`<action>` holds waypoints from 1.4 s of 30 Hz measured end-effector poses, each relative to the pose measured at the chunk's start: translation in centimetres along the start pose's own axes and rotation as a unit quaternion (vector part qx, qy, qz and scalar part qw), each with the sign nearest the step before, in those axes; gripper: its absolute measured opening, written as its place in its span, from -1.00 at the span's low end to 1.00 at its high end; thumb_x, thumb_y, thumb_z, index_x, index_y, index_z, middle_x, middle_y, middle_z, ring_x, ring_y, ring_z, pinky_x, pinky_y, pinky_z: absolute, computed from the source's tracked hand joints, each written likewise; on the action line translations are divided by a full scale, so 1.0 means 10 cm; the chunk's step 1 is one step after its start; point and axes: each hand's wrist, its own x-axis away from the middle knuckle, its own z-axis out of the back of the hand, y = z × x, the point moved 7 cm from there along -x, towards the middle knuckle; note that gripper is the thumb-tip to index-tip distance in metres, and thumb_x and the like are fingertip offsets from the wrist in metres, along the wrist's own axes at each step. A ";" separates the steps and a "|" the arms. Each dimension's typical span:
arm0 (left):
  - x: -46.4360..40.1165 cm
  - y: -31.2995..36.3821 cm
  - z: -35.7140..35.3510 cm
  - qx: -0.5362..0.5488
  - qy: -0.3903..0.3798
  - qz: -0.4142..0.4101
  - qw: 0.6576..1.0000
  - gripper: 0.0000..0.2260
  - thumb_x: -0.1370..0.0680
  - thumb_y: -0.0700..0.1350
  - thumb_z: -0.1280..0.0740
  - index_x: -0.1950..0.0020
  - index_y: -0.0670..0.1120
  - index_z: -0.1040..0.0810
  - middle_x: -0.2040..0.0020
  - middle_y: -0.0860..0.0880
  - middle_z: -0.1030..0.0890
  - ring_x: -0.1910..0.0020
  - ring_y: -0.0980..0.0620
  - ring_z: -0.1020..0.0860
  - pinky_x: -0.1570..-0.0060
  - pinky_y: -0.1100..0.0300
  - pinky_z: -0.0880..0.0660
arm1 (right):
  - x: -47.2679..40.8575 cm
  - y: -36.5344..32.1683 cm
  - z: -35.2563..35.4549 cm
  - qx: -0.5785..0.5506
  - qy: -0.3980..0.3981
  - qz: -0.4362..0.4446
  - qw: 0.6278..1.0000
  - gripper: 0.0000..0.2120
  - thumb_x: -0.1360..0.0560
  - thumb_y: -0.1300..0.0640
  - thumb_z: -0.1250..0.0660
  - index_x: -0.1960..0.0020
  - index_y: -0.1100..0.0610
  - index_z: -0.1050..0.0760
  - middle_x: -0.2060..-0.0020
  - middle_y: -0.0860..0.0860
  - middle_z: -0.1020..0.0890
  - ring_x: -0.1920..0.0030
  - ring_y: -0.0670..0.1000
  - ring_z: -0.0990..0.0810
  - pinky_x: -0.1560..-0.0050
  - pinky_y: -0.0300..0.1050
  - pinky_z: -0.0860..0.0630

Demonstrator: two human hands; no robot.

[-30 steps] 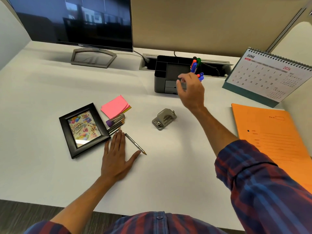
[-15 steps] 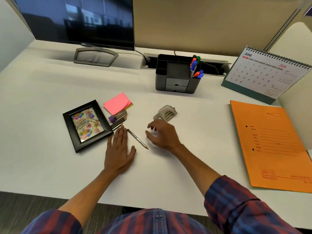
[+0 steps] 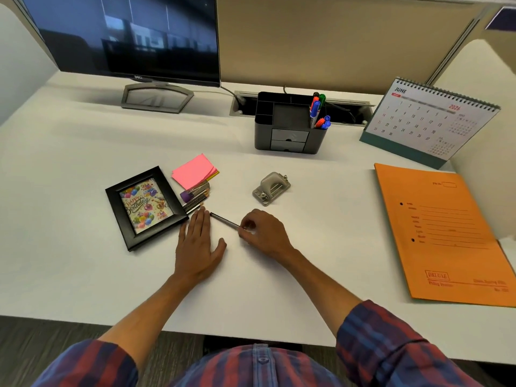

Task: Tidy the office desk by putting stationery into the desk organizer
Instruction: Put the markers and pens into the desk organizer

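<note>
The white worktop (image 3: 83, 275) carries a dark monitor (image 3: 125, 37) at the back left, an orange folder (image 3: 446, 233) at the right and a desk calendar (image 3: 427, 118) behind it. The black desk organizer (image 3: 289, 127) stands at the back centre, markers (image 3: 318, 113) upright in its right compartment. A framed birthday picture (image 3: 143, 208) lies beside pink sticky notes (image 3: 194, 170) and a pencil bundle (image 3: 195, 195); a hole punch (image 3: 270, 188) sits apart. The left hand (image 3: 198, 244) rests flat, fingers straight. The right hand (image 3: 261, 231) pinches the near end of a thin pen (image 3: 223, 219) lying on the worktop.
</note>
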 end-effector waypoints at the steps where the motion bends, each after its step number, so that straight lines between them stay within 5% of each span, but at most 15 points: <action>1: 0.00 0.00 0.00 0.000 0.001 -0.002 1.000 -0.26 -0.50 0.23 0.03 -0.59 -0.14 -0.04 -0.60 -0.07 -0.05 -0.57 0.00 -0.01 -0.50 0.07 0.15 | -0.01 0.03 0.04 -0.022 0.008 -0.023 0.999 -0.91 -0.43 0.00 -0.38 0.11 0.00 -0.57 0.18 -0.11 -0.61 0.15 -0.10 -0.55 0.15 -0.13 -0.49; 8: -0.08 0.00 -0.02 -0.004 -0.011 -0.044 0.999 -0.28 -0.53 0.23 0.03 -0.58 -0.18 -0.08 -0.59 -0.10 -0.04 -0.57 -0.02 -0.01 -0.52 -0.06 -0.04 | -0.17 0.10 0.53 -0.271 0.117 -0.078 0.952 -0.96 -0.46 0.21 -0.44 0.12 0.18 -0.63 0.24 -0.07 -0.66 0.25 -0.20 -0.57 0.17 -0.42 -0.43; 14: -0.10 -0.02 -0.06 -0.008 -0.019 -0.043 0.999 -0.27 -0.56 0.32 0.08 -0.60 -0.09 0.03 -0.60 0.01 0.06 -0.56 0.12 0.14 -0.53 0.03 0.09 | -0.49 0.16 1.14 -0.313 0.175 -0.056 0.932 -0.94 -0.46 0.25 -0.44 0.08 0.19 -0.66 0.19 0.04 -0.69 0.18 -0.12 -0.62 0.04 -0.24 -0.55; 21: -0.09 -0.02 -0.05 0.002 -0.018 -0.037 0.999 -0.26 -0.55 0.34 0.08 -0.61 -0.06 0.03 -0.61 0.03 0.07 -0.56 0.15 0.16 -0.54 0.05 0.11 | -0.85 0.13 1.91 -0.244 0.315 -0.013 0.917 -0.77 -0.41 0.24 -0.48 -0.03 0.23 -0.54 0.21 0.01 -0.69 0.18 -0.12 -0.67 0.08 -0.25 -0.60; 28: -0.11 -0.02 -0.04 0.014 -0.007 -0.035 0.999 -0.27 -0.55 0.33 0.02 -0.60 -0.06 -0.01 -0.61 0.04 0.03 -0.56 0.17 0.14 -0.53 0.07 0.09 | -1.27 0.08 2.36 -0.104 0.389 0.033 0.915 -0.89 -0.47 0.12 -0.44 0.03 0.11 -0.59 0.18 -0.11 -0.68 0.12 -0.21 -0.67 0.03 -0.18 -0.62; 42: -0.10 -0.01 -0.03 0.009 -0.015 -0.026 1.000 -0.29 -0.55 0.31 0.01 -0.60 -0.03 0.02 -0.61 0.06 0.06 -0.56 0.16 0.15 -0.53 0.04 0.04 | -1.85 0.05 1.98 0.119 0.290 0.031 0.949 -0.76 -0.54 -0.04 -0.30 -0.15 -0.01 -0.61 0.07 -0.02 -0.71 0.03 0.01 -0.66 -0.02 -0.01 -0.59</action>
